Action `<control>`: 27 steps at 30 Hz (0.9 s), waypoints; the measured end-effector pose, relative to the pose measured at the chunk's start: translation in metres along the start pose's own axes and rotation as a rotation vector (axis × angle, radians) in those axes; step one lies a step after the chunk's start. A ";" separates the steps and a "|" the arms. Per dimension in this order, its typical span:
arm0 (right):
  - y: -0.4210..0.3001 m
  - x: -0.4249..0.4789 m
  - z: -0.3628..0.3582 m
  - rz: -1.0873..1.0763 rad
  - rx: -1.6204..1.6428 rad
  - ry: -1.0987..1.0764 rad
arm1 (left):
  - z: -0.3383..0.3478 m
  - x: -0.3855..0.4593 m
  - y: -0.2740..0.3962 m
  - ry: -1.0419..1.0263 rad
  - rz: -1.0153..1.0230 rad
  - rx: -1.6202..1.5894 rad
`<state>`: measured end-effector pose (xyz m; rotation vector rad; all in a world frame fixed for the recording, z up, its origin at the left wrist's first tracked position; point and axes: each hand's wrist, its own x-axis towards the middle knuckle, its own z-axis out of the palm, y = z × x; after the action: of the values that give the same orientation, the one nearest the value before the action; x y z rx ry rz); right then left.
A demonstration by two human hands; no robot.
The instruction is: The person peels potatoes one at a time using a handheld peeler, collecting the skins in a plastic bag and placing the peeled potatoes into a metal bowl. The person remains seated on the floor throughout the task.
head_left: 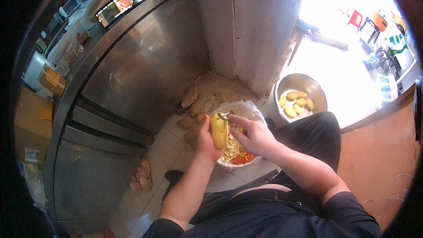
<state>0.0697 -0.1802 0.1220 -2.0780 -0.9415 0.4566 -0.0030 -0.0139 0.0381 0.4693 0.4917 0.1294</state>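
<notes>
My left hand [207, 142] grips a large, mostly peeled potato [219, 131], held lengthwise. My right hand [252, 132] holds a small metal peeler [225, 116] against the potato's upper end. Right below both hands stands a bin lined with a clear plastic bag [252, 107]. Pale peelings [233, 148] and some orange scraps [243, 159] lie in it. The right fingers partly hide the peeler's handle.
Right of the bin, a steel basin [319, 92] holds several peeled potatoes [300, 101]. Unpeeled tubers [186, 122] lie on the floor by the stainless steel cabinet [148, 49]. A phone [119, 6] leans on its top. My knees flank the bin.
</notes>
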 end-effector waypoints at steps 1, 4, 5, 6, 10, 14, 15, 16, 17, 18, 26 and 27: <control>0.001 0.002 0.003 -0.004 -0.034 -0.015 | -0.002 0.001 -0.001 0.014 0.014 -0.030; 0.004 -0.022 0.022 0.011 -0.051 -0.082 | 0.008 0.005 -0.004 0.155 0.077 -0.133; 0.006 -0.031 0.027 0.002 -0.081 -0.126 | -0.003 0.008 -0.004 0.115 0.077 -0.134; 0.003 -0.035 0.029 -0.013 -0.066 -0.161 | -0.010 0.010 0.002 0.074 0.086 -0.132; -0.009 -0.039 0.015 0.004 0.060 -0.242 | -0.019 0.015 0.005 0.059 0.121 -0.155; -0.007 -0.012 0.008 -0.109 -0.074 -0.014 | -0.008 0.014 -0.004 0.101 0.147 -0.082; -0.006 -0.007 0.009 -0.114 -0.120 0.010 | -0.006 0.012 -0.005 0.122 0.147 -0.046; -0.004 -0.003 0.012 -0.118 -0.166 0.034 | 0.005 0.005 -0.007 0.094 0.149 -0.025; -0.003 0.001 0.013 -0.123 -0.212 0.056 | 0.004 0.008 -0.012 0.090 0.178 -0.008; -0.010 0.002 0.010 -0.060 -0.280 -0.013 | 0.001 0.011 -0.016 0.092 0.212 0.006; -0.002 -0.032 0.006 0.002 -0.115 -0.199 | -0.007 0.006 -0.001 0.124 0.232 0.085; -0.004 -0.036 0.004 0.011 -0.087 -0.196 | -0.006 0.006 -0.001 0.142 0.229 0.080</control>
<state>0.0422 -0.2033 0.1221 -2.1463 -1.0811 0.6441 -0.0004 -0.0106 0.0300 0.5968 0.5825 0.3661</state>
